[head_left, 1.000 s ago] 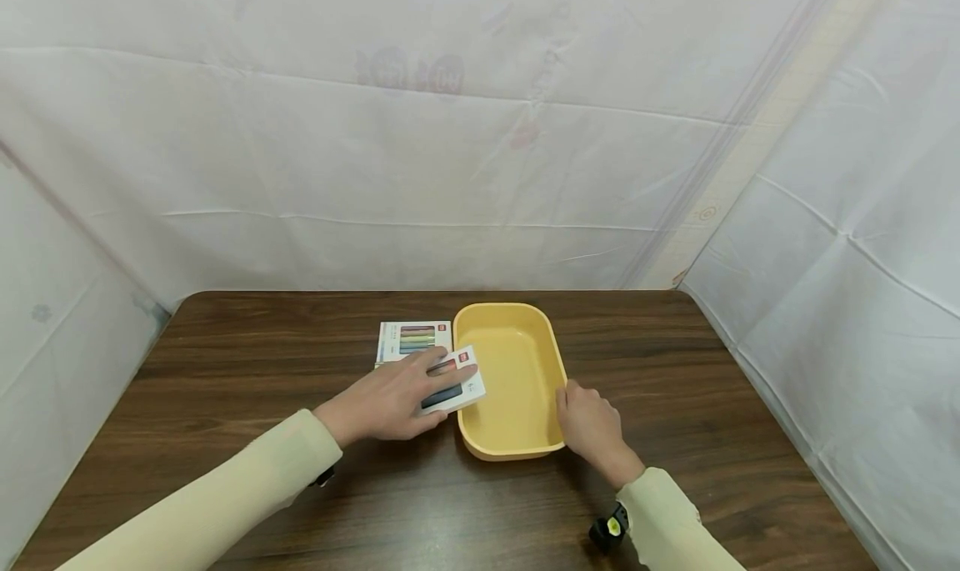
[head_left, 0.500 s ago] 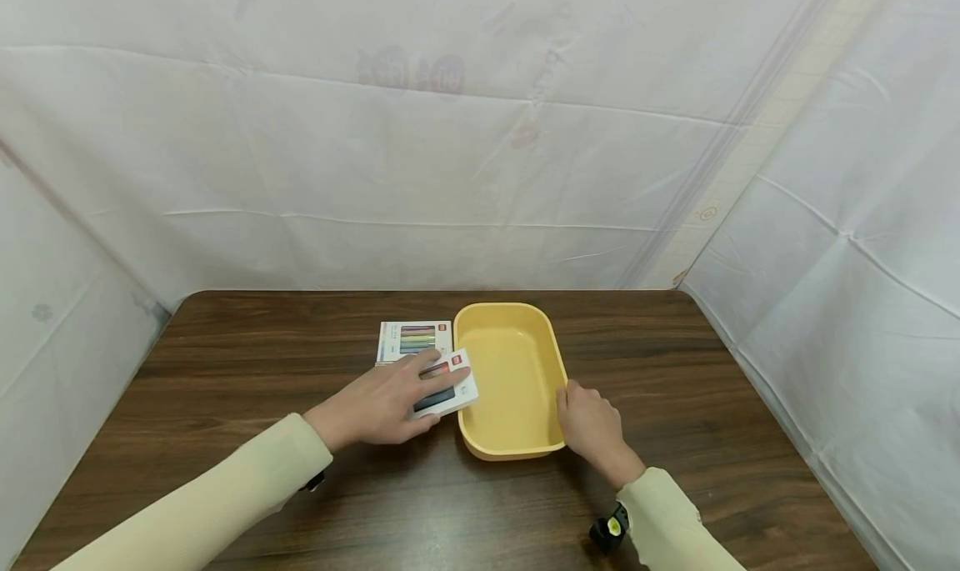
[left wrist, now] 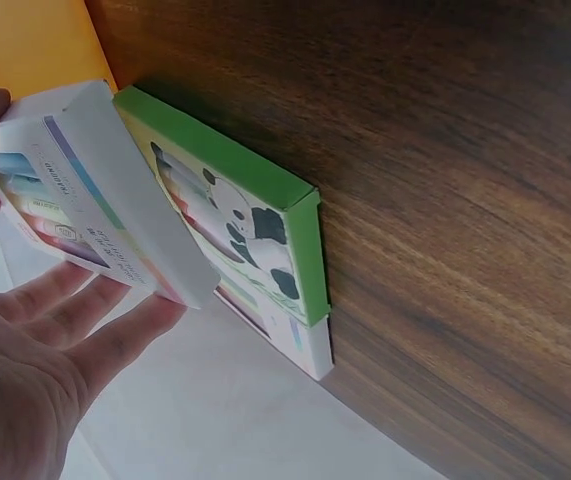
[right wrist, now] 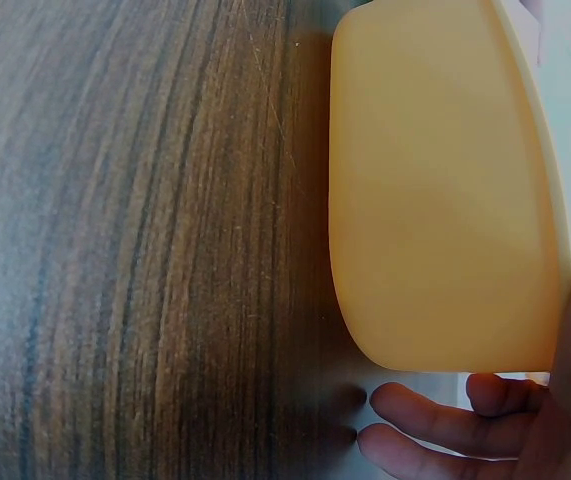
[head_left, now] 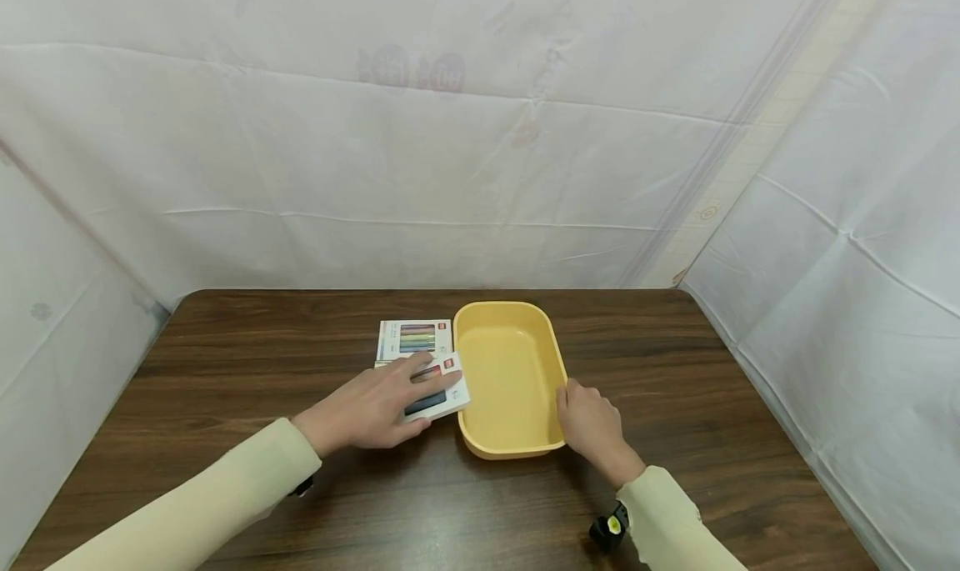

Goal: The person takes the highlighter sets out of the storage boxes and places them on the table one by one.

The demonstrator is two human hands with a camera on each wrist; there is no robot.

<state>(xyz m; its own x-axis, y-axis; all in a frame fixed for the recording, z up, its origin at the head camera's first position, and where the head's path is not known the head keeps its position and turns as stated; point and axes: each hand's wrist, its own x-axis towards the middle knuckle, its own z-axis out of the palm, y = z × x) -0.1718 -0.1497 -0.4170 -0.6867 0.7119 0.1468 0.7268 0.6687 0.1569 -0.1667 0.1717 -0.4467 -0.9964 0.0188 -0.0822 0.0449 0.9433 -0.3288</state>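
My left hand (head_left: 378,404) grips a white box of coloured pens (head_left: 453,394), its fingers along one side and thumb along the other. In the left wrist view, the held white box tilts beside a green panda box (left wrist: 255,225), and coloured barrels show through its window. A second white box of pens (head_left: 390,339) lies at the left side of a yellow plastic bin (head_left: 513,371). The held box's right corner overlaps the bin's left rim in the head view. My right hand (head_left: 590,423) grips the bin's rim at the near right corner.
The dark wooden table (head_left: 712,404) reaches back to a white cloth curtain (head_left: 420,162), with more cloth at both sides. A black wrist strap device (head_left: 609,528) sits at my right cuff. Nothing shows inside the bin.
My left hand has drawn back left and slightly toward me with the white box, so less of it overlaps the bin. The right hand and the bin stay in place.
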